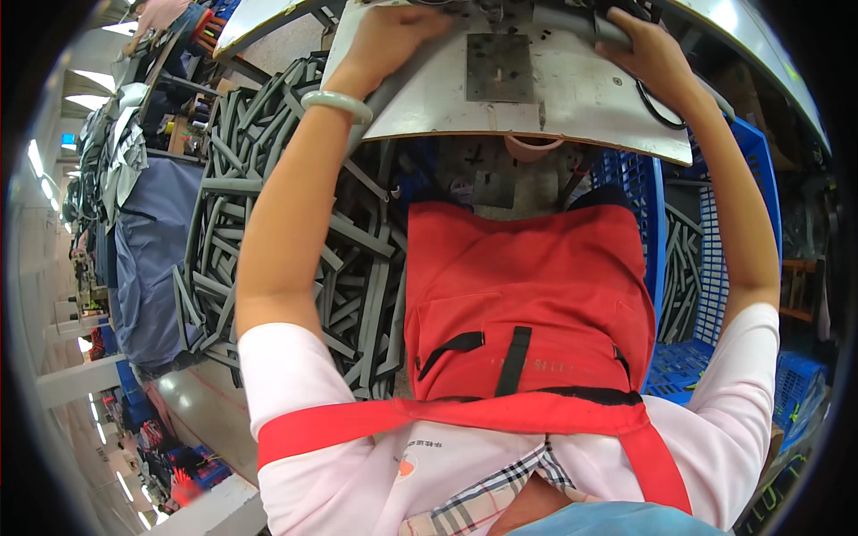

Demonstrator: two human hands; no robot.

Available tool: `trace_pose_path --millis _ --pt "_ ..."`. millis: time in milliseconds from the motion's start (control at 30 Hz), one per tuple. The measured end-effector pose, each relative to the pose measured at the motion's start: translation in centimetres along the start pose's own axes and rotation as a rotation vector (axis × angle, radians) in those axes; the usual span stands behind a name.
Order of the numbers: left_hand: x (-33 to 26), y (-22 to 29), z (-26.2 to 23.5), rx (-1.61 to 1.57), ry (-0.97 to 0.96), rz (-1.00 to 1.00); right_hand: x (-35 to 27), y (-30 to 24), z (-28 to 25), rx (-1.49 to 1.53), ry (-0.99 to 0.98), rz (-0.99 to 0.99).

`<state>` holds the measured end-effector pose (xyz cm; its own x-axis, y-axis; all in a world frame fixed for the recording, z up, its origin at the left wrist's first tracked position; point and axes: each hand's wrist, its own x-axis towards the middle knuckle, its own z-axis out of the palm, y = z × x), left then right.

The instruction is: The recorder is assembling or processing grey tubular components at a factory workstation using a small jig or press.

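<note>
At the top of the view, my left hand (393,37) is over the left side of a white work table (590,112), its fingers closed and pointing toward a metal machine part (490,9). What those fingers hold is hidden. A grey strip (393,94) runs along the table beside that wrist, which wears a pale bangle (337,105). On the right side of the table, my right hand (651,55) curls its thumb and fingers around a grey piece (611,32) that looks like the strips. Between both hands lies a dark metal plate (499,68) set in the tabletop.
A large heap of grey strips (357,234) fills the space left of my lap. To the right stands a blue plastic crate (657,192) with more grey strips (684,268) inside. A black cable (657,105) hangs near my right wrist. Blue cloth (156,259) drapes farther left.
</note>
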<state>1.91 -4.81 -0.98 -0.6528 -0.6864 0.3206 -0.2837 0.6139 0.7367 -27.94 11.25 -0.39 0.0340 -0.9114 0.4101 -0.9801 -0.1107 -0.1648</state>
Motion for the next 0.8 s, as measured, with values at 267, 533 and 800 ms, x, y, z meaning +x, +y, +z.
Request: trace_pose_path --millis 267,533,800 --pt "-2.4 10.8 8.5 0.001 -0.624 -0.150 -7.7 -17.2 6.4 -0.151 0.103 -0.692" --pt "-10.2 6.0 3.2 -0.078 -0.570 -0.410 -5.9 -8.4 1.0 0.054 -0.289 -0.254" --pt "-8.7 5.3 3.5 -0.151 -0.410 -0.351 -4.2 -3.9 -0.9 0.151 -0.133 -0.089"
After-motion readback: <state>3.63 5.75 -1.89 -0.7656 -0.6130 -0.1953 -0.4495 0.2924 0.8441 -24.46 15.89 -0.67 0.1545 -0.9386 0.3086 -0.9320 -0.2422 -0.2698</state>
